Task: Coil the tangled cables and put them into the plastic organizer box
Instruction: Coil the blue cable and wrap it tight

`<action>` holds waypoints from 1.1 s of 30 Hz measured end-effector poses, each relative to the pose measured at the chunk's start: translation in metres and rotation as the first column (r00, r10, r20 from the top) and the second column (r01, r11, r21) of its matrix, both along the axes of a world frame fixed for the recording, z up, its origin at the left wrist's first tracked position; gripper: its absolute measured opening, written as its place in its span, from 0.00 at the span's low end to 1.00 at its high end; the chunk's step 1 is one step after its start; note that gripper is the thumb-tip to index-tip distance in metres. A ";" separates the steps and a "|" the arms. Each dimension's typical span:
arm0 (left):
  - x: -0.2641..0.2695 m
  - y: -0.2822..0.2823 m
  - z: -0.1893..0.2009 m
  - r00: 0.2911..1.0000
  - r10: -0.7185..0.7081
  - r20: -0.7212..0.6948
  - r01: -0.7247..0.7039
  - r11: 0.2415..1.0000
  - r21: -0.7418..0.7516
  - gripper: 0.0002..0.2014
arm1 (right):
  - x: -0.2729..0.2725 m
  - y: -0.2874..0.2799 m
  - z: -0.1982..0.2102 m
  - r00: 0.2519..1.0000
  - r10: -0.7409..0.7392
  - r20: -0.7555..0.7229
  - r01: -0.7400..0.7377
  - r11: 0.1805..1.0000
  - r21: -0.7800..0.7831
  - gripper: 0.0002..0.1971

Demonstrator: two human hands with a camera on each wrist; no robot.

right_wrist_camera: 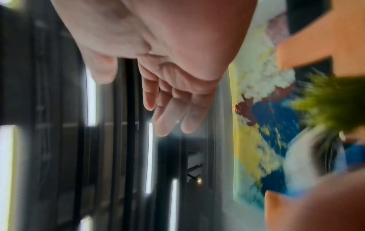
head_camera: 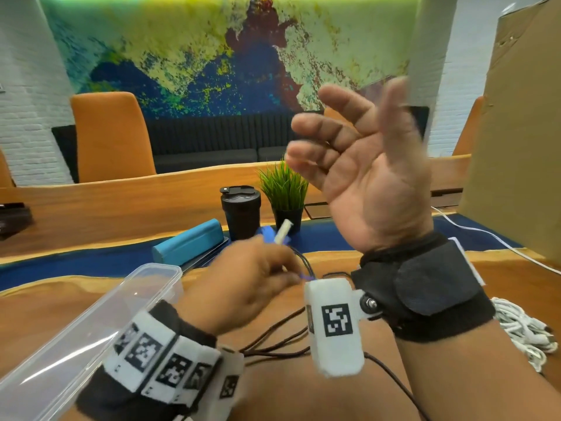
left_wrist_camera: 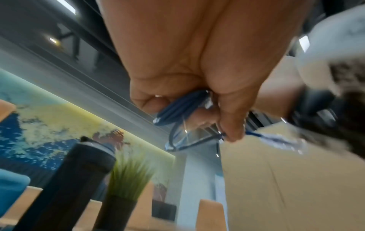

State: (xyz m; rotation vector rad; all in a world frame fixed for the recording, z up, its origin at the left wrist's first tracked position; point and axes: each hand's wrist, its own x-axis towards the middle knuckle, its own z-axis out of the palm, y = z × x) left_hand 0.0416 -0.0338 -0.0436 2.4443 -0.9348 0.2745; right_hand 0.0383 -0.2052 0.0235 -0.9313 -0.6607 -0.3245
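Biggest risk here, I'd say: the blue cable [left_wrist_camera: 178, 107] is bunched in the left hand [head_camera: 243, 287] with only a loose loop sticking out past the fingers [left_wrist_camera: 231, 125], so the coil could spring open if that pinch slackens. Its white plug end [head_camera: 283, 230] pokes up above the knuckles and could snag on something on the way to the box. The dark cable [head_camera: 282, 338] trails across the worktop [head_camera: 303, 396] under both wrists, so a wrist strap might catch it and drag it along.

Pose-wise, the left hand sits low, knuckles up, fingers curled round the blue bundle with the thumb pressing a strand. The right hand [head_camera: 361, 165] is raised well above it, palm facing in, its fingers [right_wrist_camera: 168, 118] spread and relaxed, holding nothing. It's motion-blurred, so I can't tell where it's headed.

The plastic organizer box [head_camera: 91, 323] lies just left of the left-hand fingers, lid off, and it looks empty. A white cable pile [head_camera: 522, 332] waits on the worktop to the right of the right wrist, still tangled.
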 end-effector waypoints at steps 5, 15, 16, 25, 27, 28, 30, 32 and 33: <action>0.005 0.035 0.027 0.999 0.016 0.047 0.002 0.936 -0.351 0.08 | 0.012 0.004 -0.015 0.903 -0.396 0.168 0.407 0.661 -0.631 0.17; 0.011 0.043 0.033 0.881 -0.437 -0.182 -0.015 0.359 -0.933 0.15 | 0.032 0.018 -0.041 0.896 -0.411 0.168 0.387 0.539 -0.748 0.15; 0.011 0.043 0.033 0.859 -0.474 -0.192 -0.029 0.330 -0.944 0.15 | 0.033 0.019 -0.041 0.926 -0.358 0.122 0.327 0.596 -0.733 0.12; 0.017 0.043 0.023 0.873 -0.404 -0.272 -0.030 0.512 -0.858 0.12 | 0.010 0.016 -0.014 0.853 -0.411 0.322 0.522 0.653 -0.549 0.06; 0.014 0.040 0.023 0.855 -0.447 -0.265 -0.016 0.488 -0.873 0.11 | 0.008 0.023 -0.018 0.853 -0.353 0.385 0.520 0.507 -0.688 0.04; 0.013 0.038 0.023 0.841 -0.472 -0.265 -0.013 0.471 -0.882 0.11 | 0.008 0.027 -0.020 0.846 -0.353 0.400 0.530 0.471 -0.705 0.02; 0.012 0.037 0.024 0.819 -0.503 -0.277 -0.028 0.448 -0.894 0.10 | 0.009 0.032 -0.024 0.816 -0.392 0.424 0.575 0.481 -0.662 0.01; 0.011 0.038 0.023 0.800 -0.520 -0.298 -0.037 0.454 -0.890 0.09 | 0.012 0.029 -0.022 0.731 -0.468 0.496 0.682 0.476 -0.556 0.05; 0.011 0.038 0.023 0.789 -0.532 -0.308 -0.029 0.467 -0.884 0.08 | 0.012 0.025 -0.019 0.678 -0.485 0.553 0.735 0.419 -0.533 0.11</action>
